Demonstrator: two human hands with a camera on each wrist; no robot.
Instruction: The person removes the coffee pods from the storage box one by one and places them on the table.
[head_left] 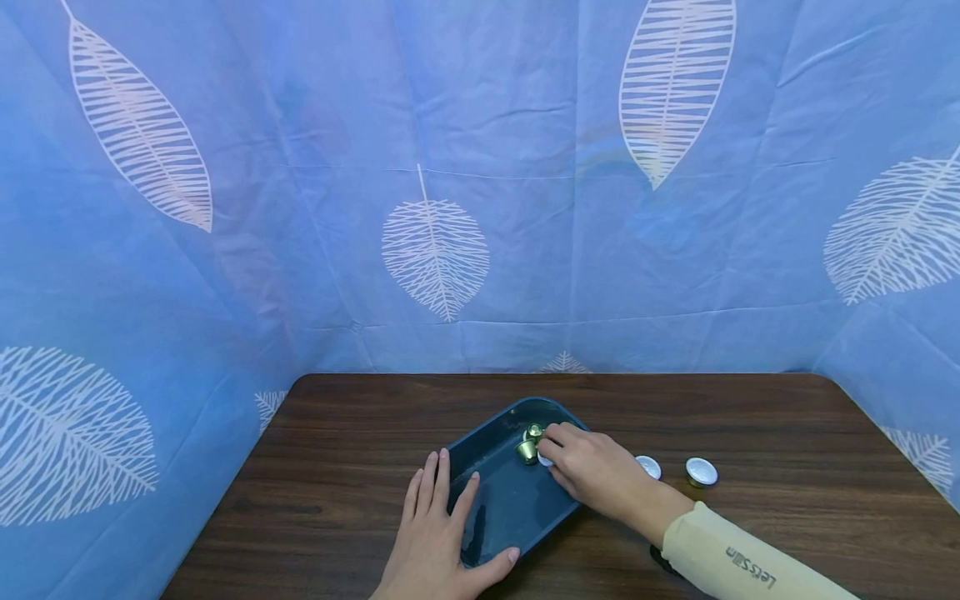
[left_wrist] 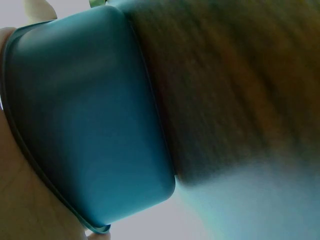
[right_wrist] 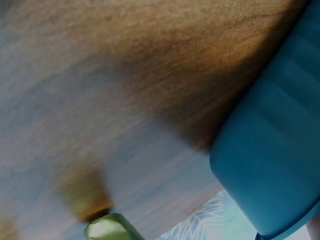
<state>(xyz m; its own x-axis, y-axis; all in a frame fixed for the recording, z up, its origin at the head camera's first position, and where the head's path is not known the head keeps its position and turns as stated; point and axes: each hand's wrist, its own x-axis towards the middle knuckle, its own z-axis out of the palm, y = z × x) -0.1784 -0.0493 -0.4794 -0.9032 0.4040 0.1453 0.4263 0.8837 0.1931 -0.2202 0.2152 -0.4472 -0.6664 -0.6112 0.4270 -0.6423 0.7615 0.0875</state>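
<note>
1. Counter (head_left: 787,525) extends both sides of the tray (head_left: 513,504).
2. Left hand (head_left: 435,537), fingers straight, spread, touches its left edge.
3. Inside it, right hand's (head_left: 596,471) fingers pinch a white-topped capsule (head_left: 546,460) beside green capsules (head_left: 527,452).
4. Two outer capsules (head_left: 702,471): right of it.

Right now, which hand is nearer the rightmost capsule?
Right: the right hand reaches into the tray, left of the capsule; the left hand, farther left, touches the tray.

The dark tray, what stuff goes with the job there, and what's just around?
Seems part of the job:
dark tray
left hand, at the tray's rim
right hand, pinching a white-faced pod
green pods, inside the tray
white-topped pods, on the table

Just around:
brown table, underneath
blue leaf-print cloth, behind
pale sleeve, on the right arm
</note>
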